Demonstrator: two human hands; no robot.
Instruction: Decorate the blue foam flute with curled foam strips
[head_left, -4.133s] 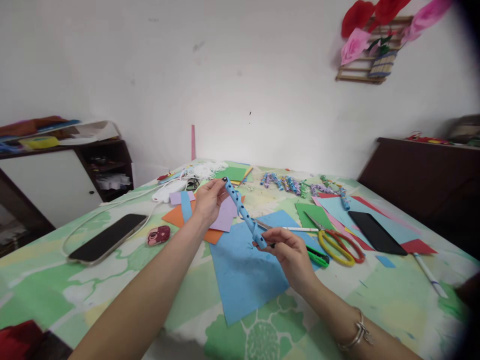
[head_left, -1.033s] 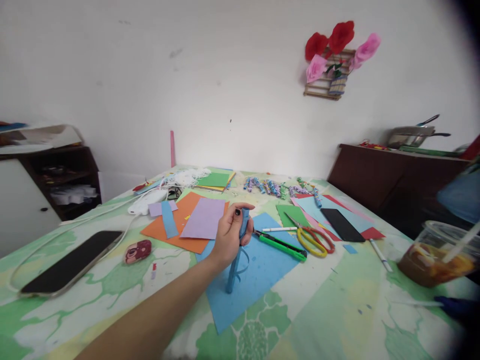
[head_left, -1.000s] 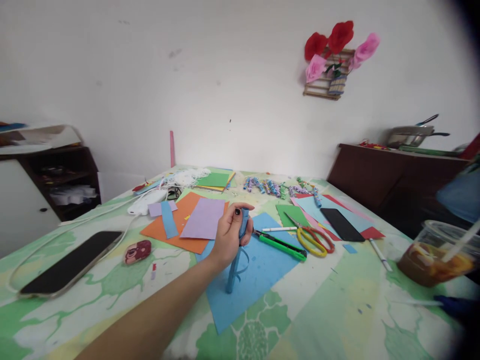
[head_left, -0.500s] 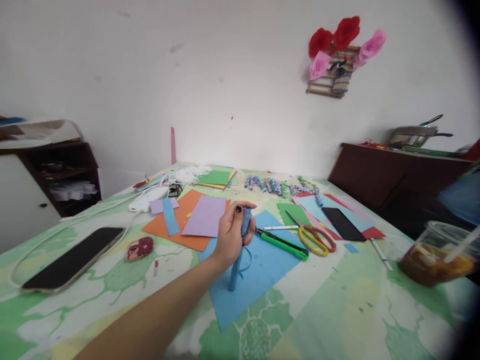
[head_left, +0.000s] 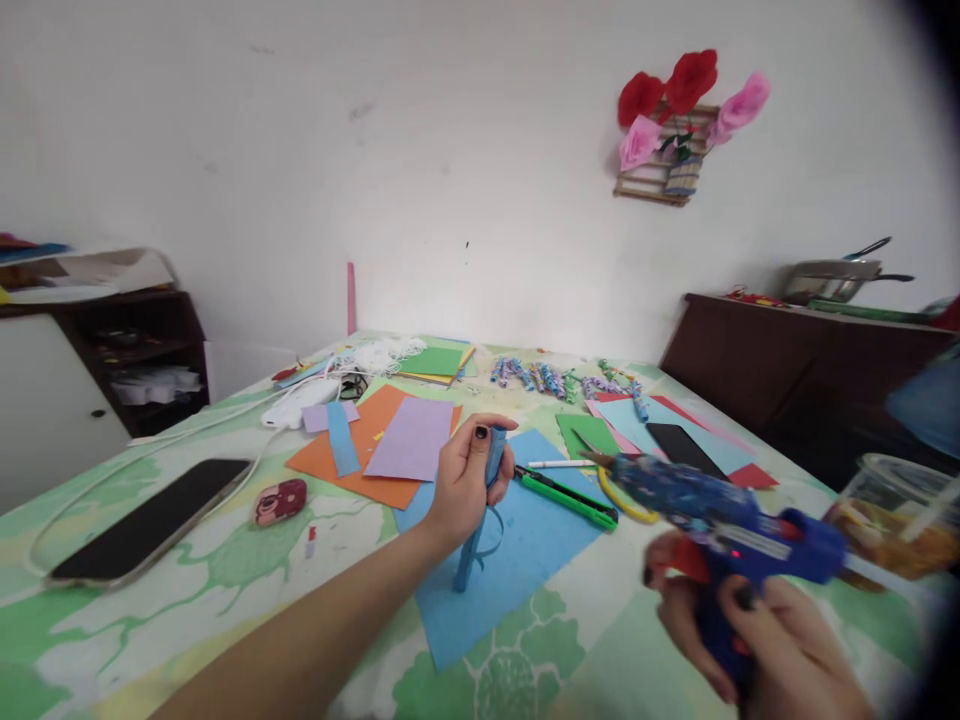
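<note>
My left hand [head_left: 466, 478] is closed round a rolled blue paper stick [head_left: 475, 530], which stands upright with its lower end on a blue paper sheet [head_left: 517, 560]. A loose curl of blue strip hangs from the stick. My right hand [head_left: 757, 640] grips a blue glue gun [head_left: 720, 515] at the lower right, blurred by motion, its nozzle pointing left towards the stick. The nozzle is well apart from the stick.
On the green patterned table lie an orange sheet [head_left: 352, 450], a purple sheet [head_left: 412, 437], a green utility knife [head_left: 568, 493], yellow scissors [head_left: 619, 500], a white pen [head_left: 559, 464], two phones [head_left: 146, 520] [head_left: 679, 447], several rolled paper sticks [head_left: 559, 380] and a plastic cup [head_left: 892, 515].
My right hand has come into view from the lower right holding the glue gun. My left hand still holds the blue stick upright in the same place.
</note>
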